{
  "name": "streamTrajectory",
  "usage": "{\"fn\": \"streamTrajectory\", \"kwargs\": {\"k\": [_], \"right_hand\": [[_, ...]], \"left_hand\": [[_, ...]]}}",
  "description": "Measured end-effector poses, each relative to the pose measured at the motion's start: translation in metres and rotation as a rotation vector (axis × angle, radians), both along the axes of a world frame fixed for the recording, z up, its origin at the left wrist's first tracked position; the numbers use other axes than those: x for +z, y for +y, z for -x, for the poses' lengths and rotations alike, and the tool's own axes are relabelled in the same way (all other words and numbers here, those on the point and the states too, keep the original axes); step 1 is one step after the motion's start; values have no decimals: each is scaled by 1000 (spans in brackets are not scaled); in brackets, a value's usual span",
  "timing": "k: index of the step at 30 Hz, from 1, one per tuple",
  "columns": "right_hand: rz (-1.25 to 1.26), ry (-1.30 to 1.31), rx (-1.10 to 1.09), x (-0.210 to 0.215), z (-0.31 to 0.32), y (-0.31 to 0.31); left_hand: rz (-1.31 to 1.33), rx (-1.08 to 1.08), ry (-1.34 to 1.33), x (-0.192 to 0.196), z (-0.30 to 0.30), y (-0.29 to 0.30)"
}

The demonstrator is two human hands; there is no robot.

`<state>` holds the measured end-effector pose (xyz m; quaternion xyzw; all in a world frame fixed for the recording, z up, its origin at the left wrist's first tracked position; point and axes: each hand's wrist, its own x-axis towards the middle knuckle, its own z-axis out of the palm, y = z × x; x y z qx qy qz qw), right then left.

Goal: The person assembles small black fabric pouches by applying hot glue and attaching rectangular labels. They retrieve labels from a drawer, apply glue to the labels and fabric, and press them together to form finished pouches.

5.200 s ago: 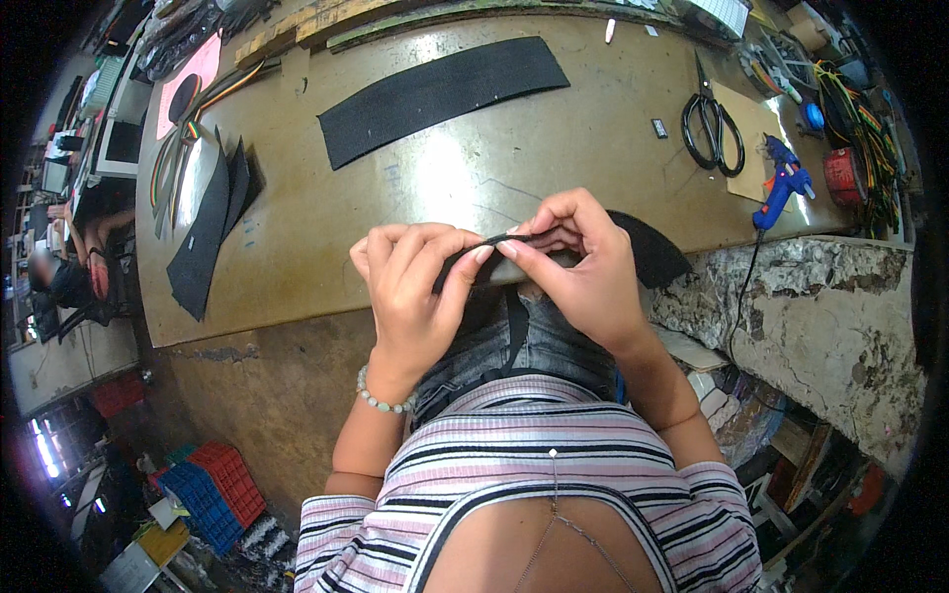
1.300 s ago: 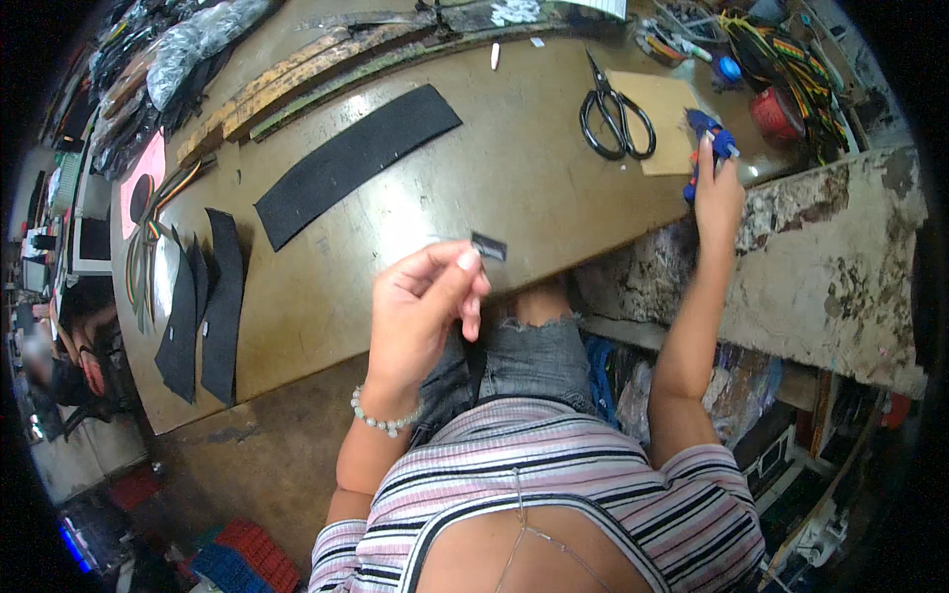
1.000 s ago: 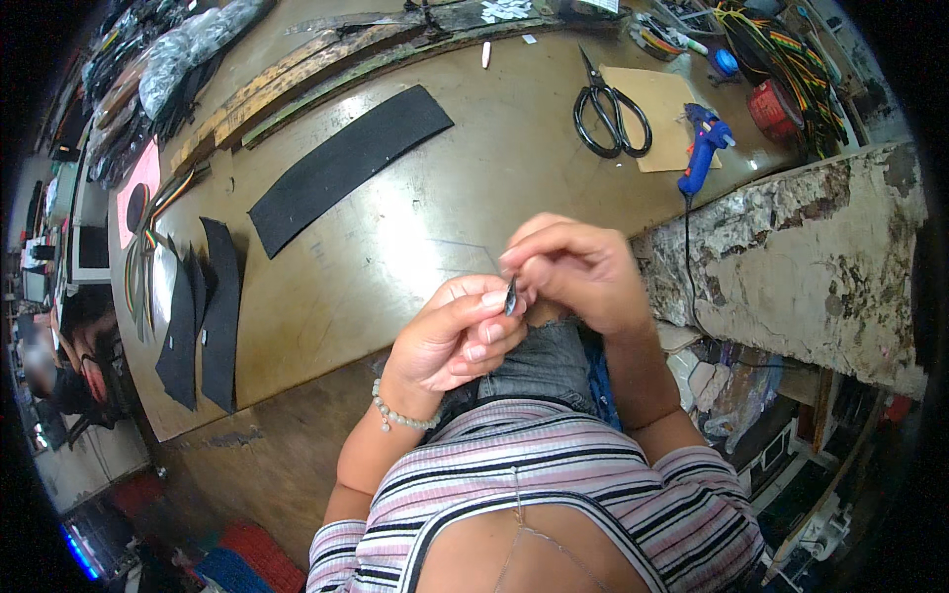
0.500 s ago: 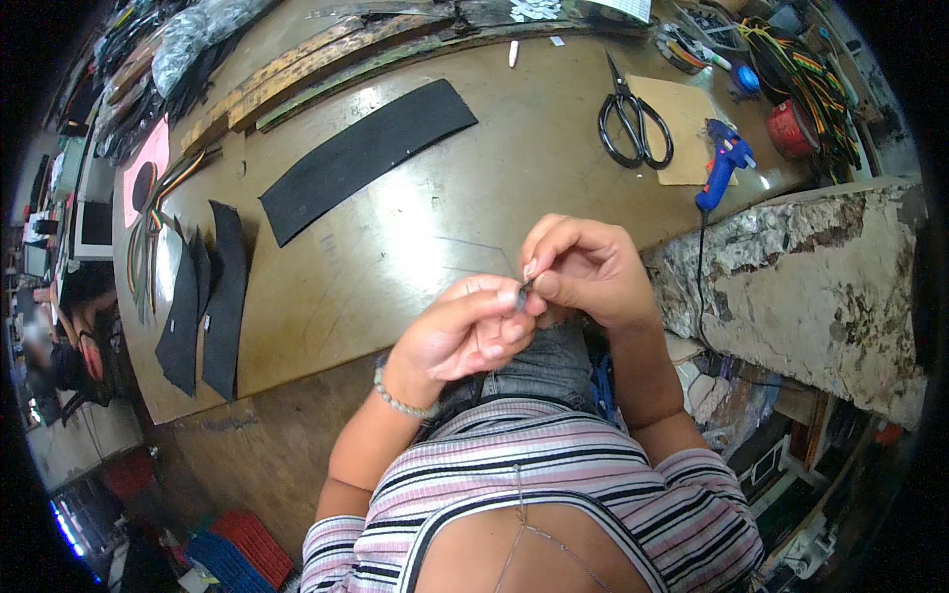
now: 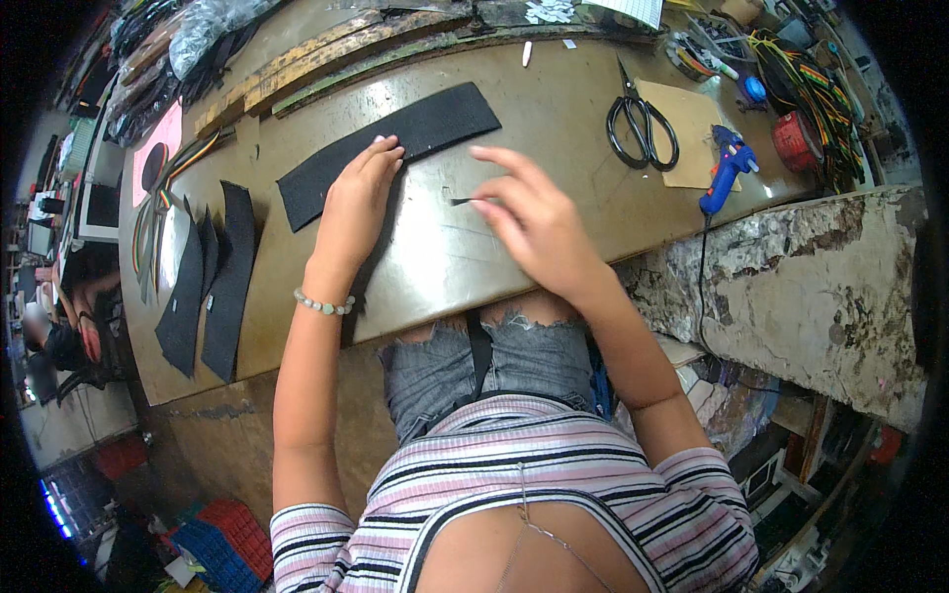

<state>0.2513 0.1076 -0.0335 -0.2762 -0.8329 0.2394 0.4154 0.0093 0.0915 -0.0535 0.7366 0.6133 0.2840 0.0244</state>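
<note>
A long black fabric strip (image 5: 435, 124) lies slantwise on the table. My left hand (image 5: 358, 203) rests against its near edge, fingers stretched out together with the tips on the fabric. Between the thumb and a finger of my right hand (image 5: 534, 217) is pinched a small dark strip-like piece (image 5: 460, 202), too small to make out exactly; the index finger stands away from it. The right hand hovers over the table, just on the near side of the black strip.
At left lie curved black fabric pieces (image 5: 232, 287) and striped ribbon (image 5: 158, 227). Black-handled scissors (image 5: 643, 133) and a blue glue gun (image 5: 730, 168) are at right, the latter's cord hanging over the table edge. Wooden bars (image 5: 306, 69) line the back.
My hands, together before, have separated. The left has reached forward and left to the black strip; the right has moved forward and left, still pinching the small dark piece.
</note>
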Motion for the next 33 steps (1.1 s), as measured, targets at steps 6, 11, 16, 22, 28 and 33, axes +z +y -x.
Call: {"fn": "streamTrajectory", "kwargs": {"k": [6, 11, 16, 22, 28, 33], "right_hand": [[21, 63, 173, 9, 28, -3], [-162, 2, 240, 29, 14, -25], [-245, -76, 229, 48, 2, -45], [-289, -70, 286, 64, -9, -58], [-355, -56, 417, 68, -16, -62], [-375, -9, 444, 64, -17, -60]], "left_hand": [[-211, 184, 381, 40, -26, -57], [-263, 218, 330, 56, -41, -101], [-411, 190, 372, 61, -39, -120], [-531, 119, 442, 71, -34, -137], [-614, 88, 363, 76, -36, -143], [-574, 87, 322, 82, -41, -145]]}}
